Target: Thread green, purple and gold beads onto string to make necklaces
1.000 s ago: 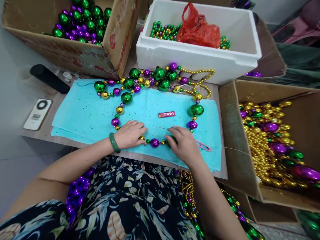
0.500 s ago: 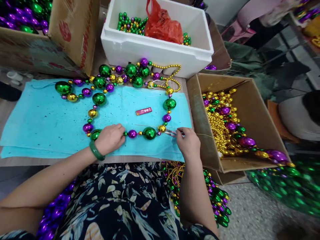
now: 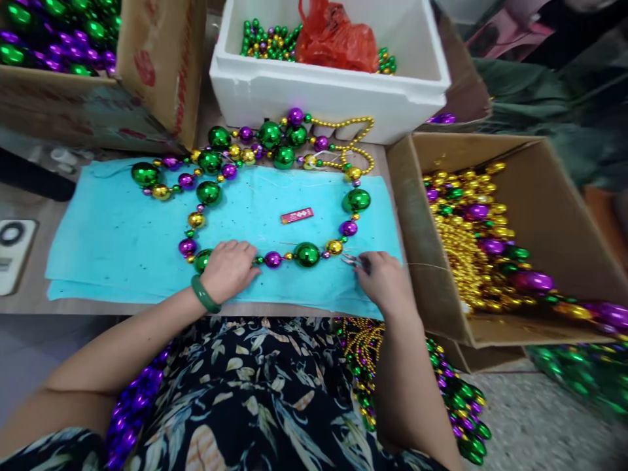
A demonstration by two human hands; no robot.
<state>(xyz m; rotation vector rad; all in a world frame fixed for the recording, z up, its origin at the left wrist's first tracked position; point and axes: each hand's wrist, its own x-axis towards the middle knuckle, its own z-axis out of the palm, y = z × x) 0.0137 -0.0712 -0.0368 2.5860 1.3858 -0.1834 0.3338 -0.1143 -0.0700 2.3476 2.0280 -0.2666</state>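
A garland of shiny green, purple and gold beads [image 3: 307, 254] lies in a loop on a turquoise cloth [image 3: 118, 248]. My left hand [image 3: 229, 269], with a green bangle at the wrist, rests with curled fingers on the near side of the loop, gripping the strand beside a large green bead. At the loop's near right corner, my right hand [image 3: 385, 278] is closed around a small scissors-like metal tool [image 3: 350, 260]. Its tip points left, close to a gold bead [image 3: 334, 246]. A thin thread runs from near this hand toward the carton on the right.
A small red packet [image 3: 297, 215] lies inside the loop. Behind it stands a white foam box [image 3: 324, 91] with beads and a red plastic bag [image 3: 338, 42]. Cardboard boxes of beads flank the cloth at left [image 3: 161, 78] and right [image 3: 426, 248]. A white device [image 3: 14, 255] sits far left.
The view has swung left, so everything appears further right. Both hands stay at nearly the same places on the garland. The tool's jaws look less spread than before.
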